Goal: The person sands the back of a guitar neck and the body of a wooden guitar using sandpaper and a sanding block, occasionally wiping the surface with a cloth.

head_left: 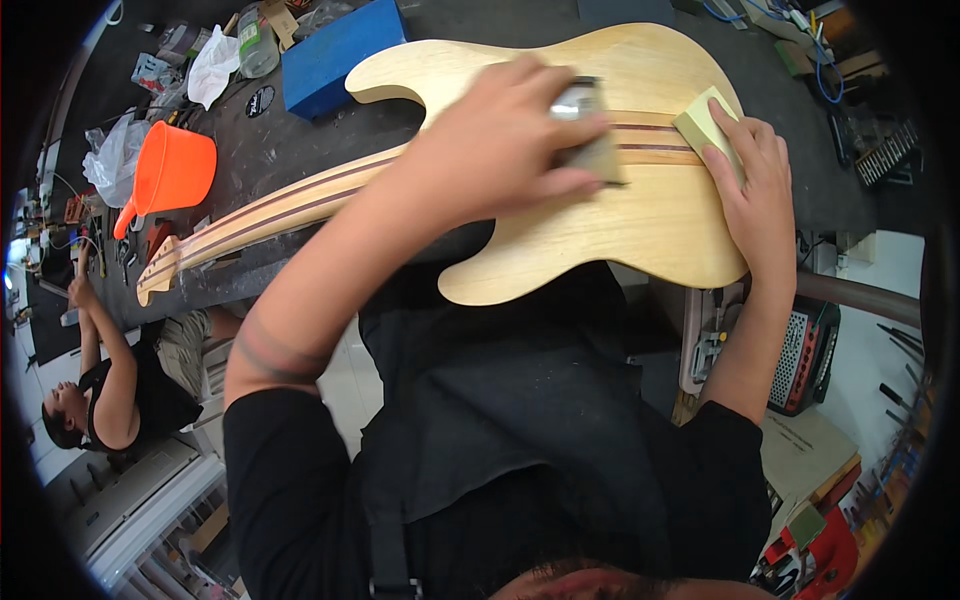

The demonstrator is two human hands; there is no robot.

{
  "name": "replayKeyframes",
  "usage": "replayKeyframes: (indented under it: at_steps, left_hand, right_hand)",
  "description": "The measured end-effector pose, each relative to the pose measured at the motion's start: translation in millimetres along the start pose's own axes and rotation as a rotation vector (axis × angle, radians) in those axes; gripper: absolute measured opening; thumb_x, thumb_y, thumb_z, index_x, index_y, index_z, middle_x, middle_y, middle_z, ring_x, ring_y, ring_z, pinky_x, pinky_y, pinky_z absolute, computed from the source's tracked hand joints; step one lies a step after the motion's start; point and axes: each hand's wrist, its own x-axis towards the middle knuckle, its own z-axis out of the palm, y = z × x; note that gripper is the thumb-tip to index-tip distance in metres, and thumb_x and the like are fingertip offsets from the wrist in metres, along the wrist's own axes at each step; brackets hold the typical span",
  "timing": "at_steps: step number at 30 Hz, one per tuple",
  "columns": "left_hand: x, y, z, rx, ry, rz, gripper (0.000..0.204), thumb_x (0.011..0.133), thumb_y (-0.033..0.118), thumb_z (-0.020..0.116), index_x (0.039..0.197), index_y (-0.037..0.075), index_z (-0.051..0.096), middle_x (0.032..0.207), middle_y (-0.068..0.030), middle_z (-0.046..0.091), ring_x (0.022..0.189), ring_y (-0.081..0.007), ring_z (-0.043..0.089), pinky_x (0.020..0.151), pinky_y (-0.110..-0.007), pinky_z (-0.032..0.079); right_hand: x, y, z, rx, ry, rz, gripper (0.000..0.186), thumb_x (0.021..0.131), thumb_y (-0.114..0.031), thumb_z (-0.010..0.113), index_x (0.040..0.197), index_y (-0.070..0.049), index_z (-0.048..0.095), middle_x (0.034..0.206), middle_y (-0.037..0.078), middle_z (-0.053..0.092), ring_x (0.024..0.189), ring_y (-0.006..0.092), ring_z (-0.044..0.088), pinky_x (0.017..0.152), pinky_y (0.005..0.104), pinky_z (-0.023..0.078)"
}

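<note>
An unfinished pale wood electric guitar [652,218] lies across the bench, dark stripes running through body and neck, its headstock toward the left. My left hand [515,140] is closed around a sanding block [597,150] on the body's middle; motion blurs the block, which shows a shiny silver part and dark ends. At the body's right end my right hand [752,170] grips a pale yellow rectangular block [706,122], fingertips on top, against the wood. My left forearm hides part of the neck joint and the body's edge.
On the dark bench [330,145] are a blue block [340,58], an orange dipper [178,168], a clear bottle [257,45] and plastic bags [115,160]. Another person [120,395] is at the far left. A black-and-red case [797,355] stands below the bench at right.
</note>
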Motion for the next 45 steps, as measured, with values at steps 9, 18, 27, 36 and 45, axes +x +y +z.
replayKeyframes:
  at_steps: [9, 18, 27, 36, 45]
  left_hand:
    - [18.6, 12.9, 15.9, -0.101, -0.026, 0.011, 0.067, 0.094, 0.053, 0.093, 0.148, 0.015, 0.084, 0.159, -0.0266, 0.066, 0.145, -0.0437, 0.062, 0.125, -0.055, 0.052]
    - [-57.8, -16.4, -38.0, -0.057, -0.160, -0.116, 0.068, 0.087, 0.045, 0.096, 0.150, 0.021, 0.085, 0.172, -0.0226, 0.061, 0.148, -0.0454, 0.061, 0.124, -0.057, 0.053]
    - [30.8, 25.1, 28.1, -0.089, -0.013, 0.047, 0.060, 0.098, 0.052, 0.089, 0.147, 0.018, 0.085, 0.159, -0.0267, 0.065, 0.144, -0.0442, 0.062, 0.123, -0.055, 0.053]
    - [-15.0, 2.2, -11.8, -0.051, -0.058, -0.093, 0.063, 0.097, 0.052, 0.090, 0.150, 0.020, 0.084, 0.166, -0.0228, 0.063, 0.147, -0.0436, 0.060, 0.127, -0.054, 0.049]
    - [-60.7, -29.6, -39.6, 0.006, -0.104, -0.135, 0.062, 0.094, 0.050, 0.093, 0.148, 0.021, 0.086, 0.165, -0.0231, 0.064, 0.152, -0.0436, 0.057, 0.129, -0.054, 0.047]
  right_hand:
    - [4.8, -3.2, 4.5, 0.044, 0.022, -0.002, 0.050, 0.112, -0.034, 0.075, 0.160, -0.021, 0.076, 0.136, 0.011, 0.070, 0.129, 0.0333, 0.063, 0.119, 0.0475, 0.050]
    - [-1.3, -2.6, 4.3, -0.002, 0.023, 0.017, 0.048, 0.113, -0.028, 0.074, 0.160, -0.017, 0.075, 0.138, 0.013, 0.071, 0.129, 0.0341, 0.063, 0.118, 0.0467, 0.050]
    - [4.5, 10.9, 11.1, 0.069, 0.065, 0.083, 0.049, 0.113, -0.037, 0.075, 0.159, -0.022, 0.076, 0.136, 0.012, 0.071, 0.129, 0.0337, 0.065, 0.117, 0.0507, 0.051]
    - [3.1, 2.9, 15.9, -0.041, 0.109, 0.097, 0.049, 0.113, -0.039, 0.074, 0.160, -0.023, 0.075, 0.136, 0.011, 0.071, 0.130, 0.0346, 0.065, 0.118, 0.0506, 0.051]
    - [-1.0, 9.9, 14.0, -0.097, 0.091, 0.104, 0.048, 0.115, -0.039, 0.073, 0.160, -0.022, 0.075, 0.137, 0.012, 0.071, 0.130, 0.0344, 0.065, 0.118, 0.0502, 0.050]
